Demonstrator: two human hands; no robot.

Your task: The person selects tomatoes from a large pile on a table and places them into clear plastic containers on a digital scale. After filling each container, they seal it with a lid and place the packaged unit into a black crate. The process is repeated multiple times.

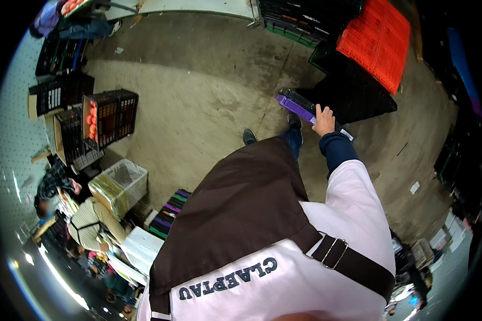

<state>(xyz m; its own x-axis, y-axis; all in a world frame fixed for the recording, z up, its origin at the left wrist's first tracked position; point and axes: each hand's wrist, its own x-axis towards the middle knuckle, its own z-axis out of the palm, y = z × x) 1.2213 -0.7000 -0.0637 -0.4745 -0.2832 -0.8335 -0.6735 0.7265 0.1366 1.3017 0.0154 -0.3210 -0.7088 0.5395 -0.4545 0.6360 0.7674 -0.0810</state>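
My right hand (324, 120) reaches forward, its fingers bent over the edge of a flat plastic crate (301, 108), purple along one side and black beside it. It seems to be folded. The crate is near my feet, and my sleeve and hand cover part of it. Just beyond the hand stands a dark stack of crates (351, 88), with a red-orange slatted crate (377, 45) on top. My left hand does not show; the brown apron fills that side.
On the left are black crates holding red round produce (92, 120), and a translucent tub (127, 179). More black crates (310, 18) stand at the far side. People (91, 224) are at the lower left. A small white scrap (415, 187) lies on the concrete floor at right.
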